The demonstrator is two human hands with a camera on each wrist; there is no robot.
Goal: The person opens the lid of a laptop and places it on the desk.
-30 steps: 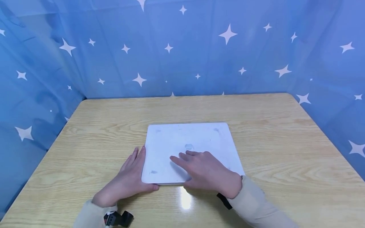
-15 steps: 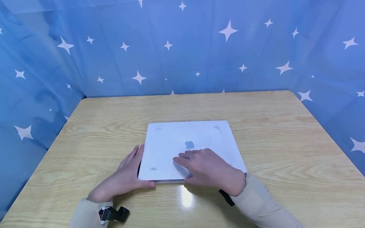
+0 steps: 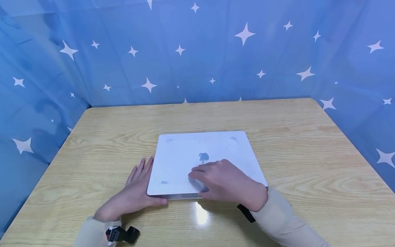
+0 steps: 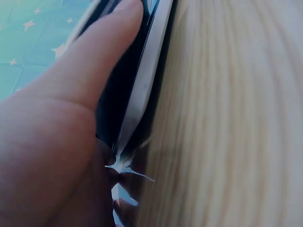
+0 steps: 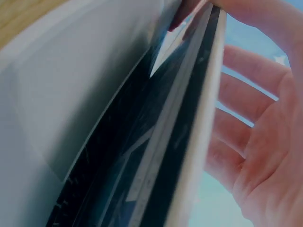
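A silver laptop (image 3: pixel 176 161) with an apple logo lies on the table, its front side towards me. Its lid stands slightly raised, and a narrow gap shows along the front. My right hand (image 3: pixel 225 183) pinches the lid's front edge, thumb beneath and fingers over the top. The right wrist view looks into the gap, where the lid's rim (image 5: pixel 201 123) leans away from the grey base (image 5: pixel 57 94). Straight fingers of my left hand (image 3: pixel 132 195) lie along the laptop's left side. Its thumb (image 4: pixel 94 56) lies along the front edge at the corner.
The wooden table (image 3: pixel 308 154) extends around the laptop, with its far edge against a blue star-patterned curtain (image 3: pixel 197 68). A black device (image 3: pixel 123 235) is strapped to the left wrist, and a black strap (image 3: pixel 246 212) shows at the right.
The lid's front edge has risen a little, widening the gap over the base. My right fingertips have drawn slightly to the right, while the left hand has shifted slightly left.
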